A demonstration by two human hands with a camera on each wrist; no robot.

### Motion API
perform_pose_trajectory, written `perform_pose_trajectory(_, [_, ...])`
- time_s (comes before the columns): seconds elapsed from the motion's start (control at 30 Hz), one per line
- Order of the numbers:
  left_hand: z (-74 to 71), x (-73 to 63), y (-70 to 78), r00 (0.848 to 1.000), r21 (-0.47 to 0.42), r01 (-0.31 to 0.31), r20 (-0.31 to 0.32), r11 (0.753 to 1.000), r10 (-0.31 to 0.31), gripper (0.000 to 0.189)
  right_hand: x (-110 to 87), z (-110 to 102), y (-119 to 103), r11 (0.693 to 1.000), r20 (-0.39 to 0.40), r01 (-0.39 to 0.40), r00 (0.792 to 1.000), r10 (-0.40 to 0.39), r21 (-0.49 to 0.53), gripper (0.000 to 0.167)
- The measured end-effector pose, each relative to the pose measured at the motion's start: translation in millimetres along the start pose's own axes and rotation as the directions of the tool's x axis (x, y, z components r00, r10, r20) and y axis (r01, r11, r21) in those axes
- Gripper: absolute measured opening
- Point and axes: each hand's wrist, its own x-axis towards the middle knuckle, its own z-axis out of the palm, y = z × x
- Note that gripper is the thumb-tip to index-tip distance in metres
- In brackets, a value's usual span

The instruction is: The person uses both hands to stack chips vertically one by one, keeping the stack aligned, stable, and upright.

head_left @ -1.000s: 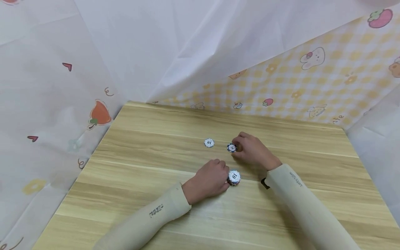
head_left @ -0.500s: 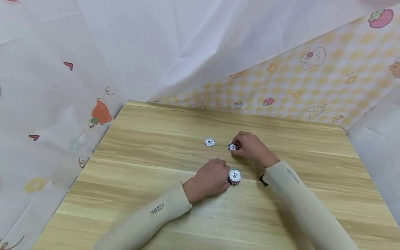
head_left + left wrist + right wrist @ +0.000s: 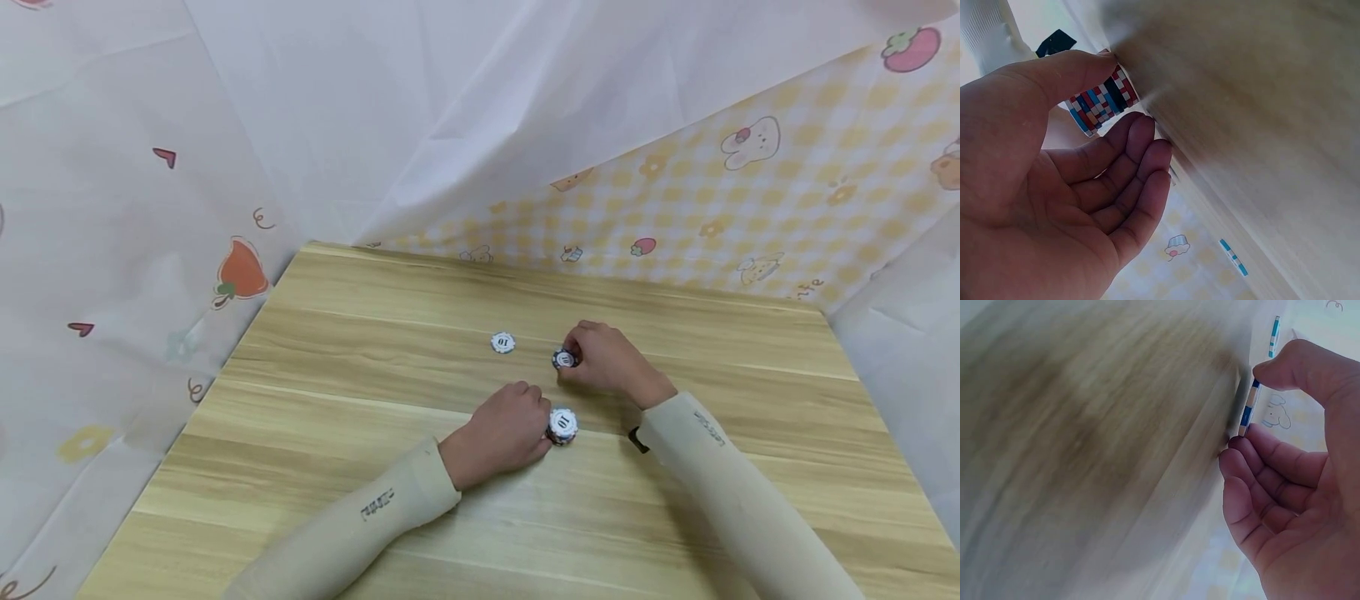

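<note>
Near the middle of the table, my left hand (image 3: 501, 432) holds a stack of poker chips (image 3: 562, 426) from its left side. A white chip marked 10 tops the stack. The left wrist view shows red, white, blue and black edges on the stacked chips (image 3: 1102, 103), between thumb and fingers. Farther back, my right hand (image 3: 609, 362) pinches a dark blue and white poker chip (image 3: 564, 359) at its rim. In the right wrist view this chip (image 3: 1249, 409) lies low at the tabletop between thumb and fingertips; whether it touches the wood, I cannot tell.
A single white and light blue chip (image 3: 503, 342) lies flat to the left of the right hand. The wood-grain table (image 3: 360, 333) ends at the back against a yellow checked cloth (image 3: 675, 217). White sheeting (image 3: 135, 250) hangs at the left.
My right fingers have closed on the dark blue chip, which has shifted slightly to the right. The left hand and the stack stay where they were.
</note>
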Motion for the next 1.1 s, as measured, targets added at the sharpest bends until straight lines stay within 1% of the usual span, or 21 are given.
perform_pose_trajectory(0.13, [-0.3, -0.9, -0.4, 1.000, 0.016, -0.005, -0.017, 1.000, 0.005, 0.032, -6.5, 1, 2, 1.000, -0.001, 0.016, 1.000, -0.016, -0.006, 0.029])
perform_pose_trajectory(0.37, [1.2, -0.5, -0.8, 1.000, -0.007, -0.008, -0.010, 1.000, 0.008, 0.032, -23.0, 5, 2, 0.999, -0.020, 0.046, 0.999, -0.045, 0.003, 0.027])
perform_pose_trajectory(0.67, [3.4, -0.6, -1.2, 0.999, -0.012, -0.005, -0.044, 1.000, 0.004, 0.030, -39.5, 5, -4, 0.999, -0.023, 0.047, 0.999, -0.047, -0.008, 0.027])
perform_pose_trajectory(0.9, [3.8, 0.0, -0.9, 0.999, -0.023, -0.003, -0.040, 1.000, 0.002, 0.030, -51.6, 7, -7, 0.998, -0.049, 0.059, 0.997, -0.060, -0.008, 0.027])
perform_pose_trajectory(1.1, [3.0, 0.0, -0.7, 0.999, -0.028, 0.004, -0.038, 1.000, -0.005, 0.030, -61.2, 6, -6, 0.996, -0.061, 0.089, 0.994, -0.088, 0.008, 0.024])
